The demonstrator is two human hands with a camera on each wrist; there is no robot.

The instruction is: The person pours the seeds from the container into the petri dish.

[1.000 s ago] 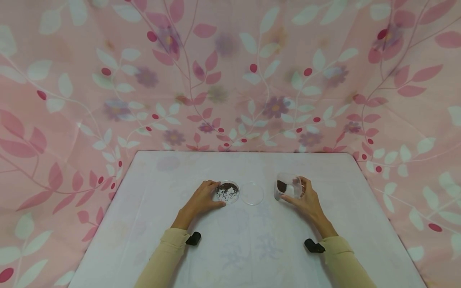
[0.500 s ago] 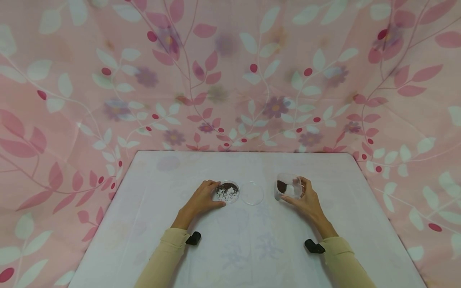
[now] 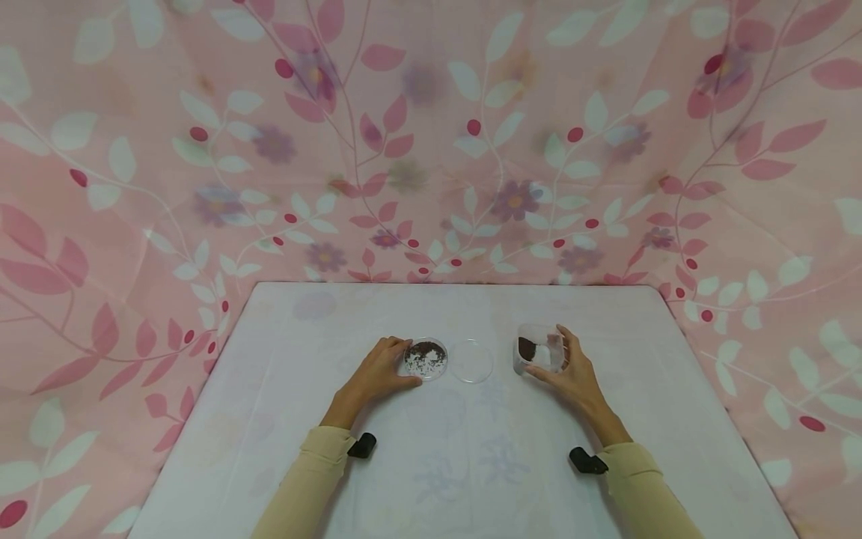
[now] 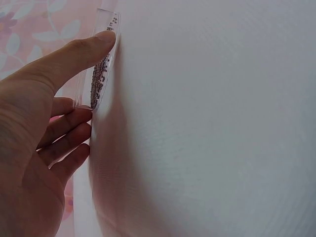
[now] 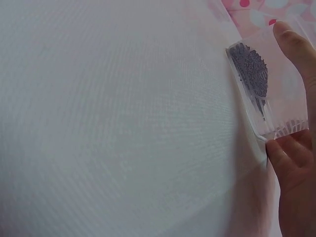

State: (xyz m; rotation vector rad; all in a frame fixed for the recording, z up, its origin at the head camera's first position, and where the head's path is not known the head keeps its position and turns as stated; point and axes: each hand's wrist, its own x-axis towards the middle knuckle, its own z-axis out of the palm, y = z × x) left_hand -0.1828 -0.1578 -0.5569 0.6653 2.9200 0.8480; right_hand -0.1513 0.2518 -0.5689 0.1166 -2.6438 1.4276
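A clear petri dish [image 3: 426, 361], its bottom scattered with dark granules, sits on the table between the thumb and fingers of my left hand [image 3: 373, 374]. In the left wrist view the thumb lies on the wall of the dish, with fingertips at the opposite side. To the right, my right hand [image 3: 572, 374] grips a clear plastic container [image 4: 103, 64]-free side aside, the square-sided tub [image 5: 289, 84], thumb on the near wall and fingers behind. Dark grains [image 5: 251, 71] are heaped at one side of that tub. Between the hands lies a clear round lid [image 3: 472, 361].
A white cloth covers the table [image 3: 431, 464], whose far edge meets a pink curtain [image 3: 431, 150] printed with leaves and flowers. Each wrist carries a small black camera, the left one [image 3: 363, 446] and the right one [image 3: 588, 460], low over the cloth.
The right hand's fingers have shifted slightly upward along the tub's far side. The left hand, dish, lid and tub stay where they were.
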